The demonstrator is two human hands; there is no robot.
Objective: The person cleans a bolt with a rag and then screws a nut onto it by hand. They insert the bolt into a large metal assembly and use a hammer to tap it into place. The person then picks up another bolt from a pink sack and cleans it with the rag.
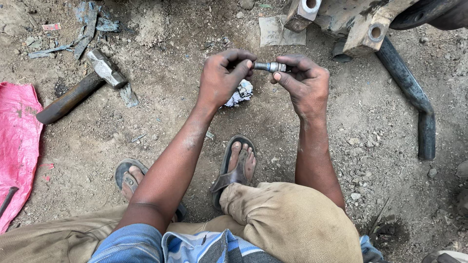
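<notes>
A short threaded metal bolt (269, 66) lies level between my two hands, above the dirt ground. My left hand (222, 78) pinches its threaded end with thumb and forefinger. My right hand (304, 83) grips the bolt's head end, fingers curled around it. Both hands are dark with grease. A crumpled white rag (240, 93) rests on the ground just under the hands.
A hammer with a wooden handle (80, 86) lies at the left, beside a pink sack (17, 141). A bent dark steel pipe (414, 92) and a rusty metal bracket with holes (358, 22) sit at the upper right. My sandalled feet (237, 163) rest below the hands.
</notes>
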